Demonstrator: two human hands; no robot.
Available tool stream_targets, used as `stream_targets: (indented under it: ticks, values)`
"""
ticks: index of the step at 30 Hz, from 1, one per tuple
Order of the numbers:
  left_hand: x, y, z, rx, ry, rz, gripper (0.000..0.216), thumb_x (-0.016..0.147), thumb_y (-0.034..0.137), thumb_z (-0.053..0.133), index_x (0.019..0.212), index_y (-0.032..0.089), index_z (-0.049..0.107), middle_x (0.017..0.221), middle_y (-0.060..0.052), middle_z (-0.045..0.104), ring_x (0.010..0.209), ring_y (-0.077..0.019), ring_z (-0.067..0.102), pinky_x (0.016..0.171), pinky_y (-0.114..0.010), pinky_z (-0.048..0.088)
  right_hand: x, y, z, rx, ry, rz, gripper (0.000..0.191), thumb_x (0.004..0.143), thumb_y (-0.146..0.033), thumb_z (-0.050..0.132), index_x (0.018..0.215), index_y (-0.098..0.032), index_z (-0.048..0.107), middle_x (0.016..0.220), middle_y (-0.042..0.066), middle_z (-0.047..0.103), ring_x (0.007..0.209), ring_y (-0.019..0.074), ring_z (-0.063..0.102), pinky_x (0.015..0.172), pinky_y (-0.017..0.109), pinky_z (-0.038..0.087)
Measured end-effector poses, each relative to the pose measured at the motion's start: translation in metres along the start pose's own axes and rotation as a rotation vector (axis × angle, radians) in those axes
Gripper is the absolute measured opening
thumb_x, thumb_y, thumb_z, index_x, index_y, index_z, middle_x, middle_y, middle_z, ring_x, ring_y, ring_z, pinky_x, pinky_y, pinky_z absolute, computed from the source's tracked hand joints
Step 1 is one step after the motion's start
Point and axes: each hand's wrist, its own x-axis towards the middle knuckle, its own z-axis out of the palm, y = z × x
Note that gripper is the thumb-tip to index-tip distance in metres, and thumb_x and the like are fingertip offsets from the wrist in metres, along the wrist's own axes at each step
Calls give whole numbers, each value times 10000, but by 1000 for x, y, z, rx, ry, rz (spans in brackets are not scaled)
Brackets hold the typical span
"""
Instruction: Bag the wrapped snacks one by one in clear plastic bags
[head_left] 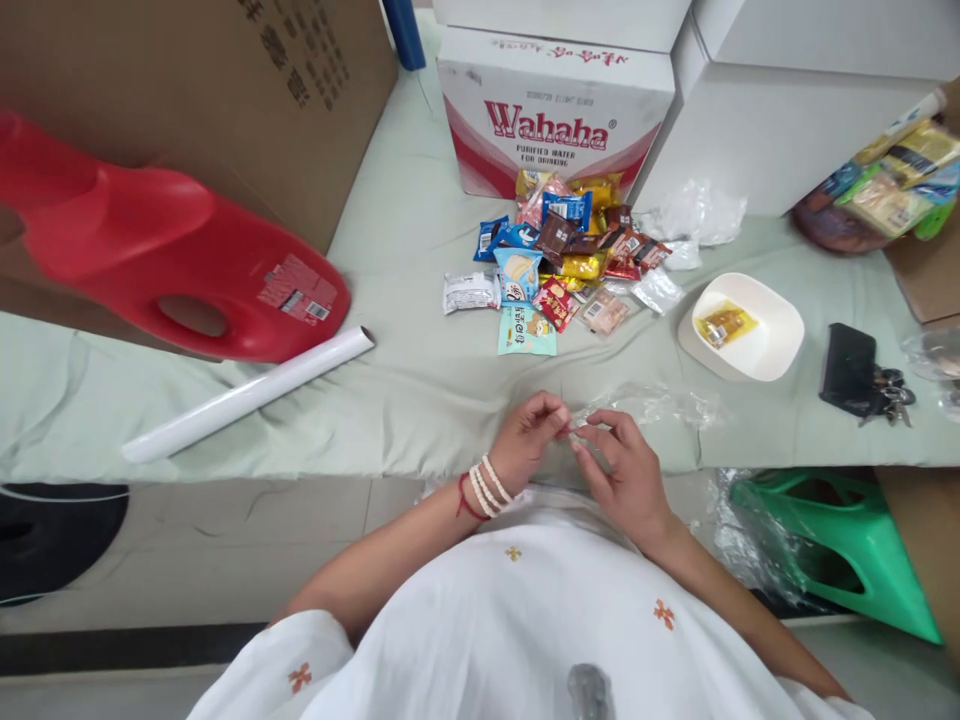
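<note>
At the near edge of the cloth-covered table, my left hand point(527, 436) is closed in a pinch, a bracelet of white beads and a red cord at its wrist. My right hand point(624, 472) meets it, thumb and fingertips pinching too. Between the fingertips is an end of a thin clear plastic bag point(664, 402), whose crumpled rest spreads over the table to the right. Beyond the hands lies a pile of small wrapped snacks point(559, 245). A white bowl point(780, 340) holding a yellow packet point(724, 324) stands to the right.
On the left are a red plastic jug point(150, 240), a white tube point(247, 395) and a large cardboard box point(315, 120). A Wahaba-style carton marked Wahaha point(555, 110) stands behind the snacks. Keys with a black case point(849, 368) and a snack-filled container point(832, 215) are at right. A green stool point(862, 560) is below.
</note>
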Motion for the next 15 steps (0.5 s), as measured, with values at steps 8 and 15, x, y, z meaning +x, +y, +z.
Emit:
stream_targets:
  ticks: [8,15]
  values:
    - [14,12,-7,-111,160,-7,307,759,377,778,804,200,531,1053,-51,644,949,-178,657,851,-363,557,-15,42,-5,54,152,361,178,988,-325,548,935,-215,677,953,76,625,913,222,623,818,366,527]
    - [48,8,59,822,-313,397,390,766,397,777,1094,207,683,1222,-141,642,1149,-324,566,1012,-496,455,-12,52,6,55,63,435,151,929,-266,562,989,-200,684,997,73,593,832,201,611,722,324,509]
